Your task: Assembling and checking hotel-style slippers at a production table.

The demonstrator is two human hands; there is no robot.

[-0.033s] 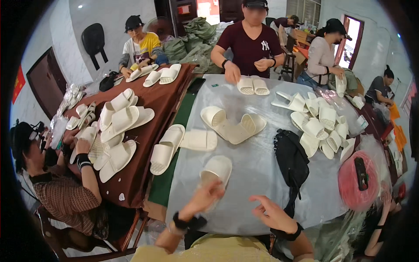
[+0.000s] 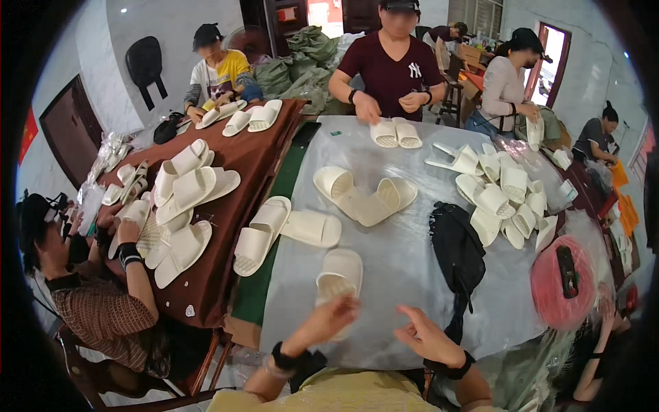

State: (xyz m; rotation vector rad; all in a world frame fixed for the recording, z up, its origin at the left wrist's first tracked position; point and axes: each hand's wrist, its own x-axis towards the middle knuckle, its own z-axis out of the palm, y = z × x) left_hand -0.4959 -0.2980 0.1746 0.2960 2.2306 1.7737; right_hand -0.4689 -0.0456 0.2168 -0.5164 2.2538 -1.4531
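Observation:
A single cream slide slipper point(image 2: 340, 271) lies on the near part of the plastic-covered table, its strap end pointing away from me. My left hand point(image 2: 328, 321) hovers at its near end with loosely bent fingers and partly hides that end; whether the fingertips touch it I cannot tell. My right hand point(image 2: 431, 338) is held to the right of it, fingers apart and empty. Left of the single slipper, one slipper point(image 2: 264, 233) rests across the table's edge, and another slipper point(image 2: 313, 228) lies beside it. Farther off, two slippers point(image 2: 364, 197) form a V.
A black bag point(image 2: 458, 250) lies right of my hands, near a pile of slippers point(image 2: 508, 189) and a pink plastic-wrapped roll point(image 2: 564, 283). Across the table a person point(image 2: 391, 69) touches a slipper pair point(image 2: 397, 133). A brown-covered table point(image 2: 240, 178) with more slippers stands at left.
My left hand has drawn slightly nearer to me and to the right, showing more of the single slipper. The slipper beside the table-edge one has turned slightly and looks sharper.

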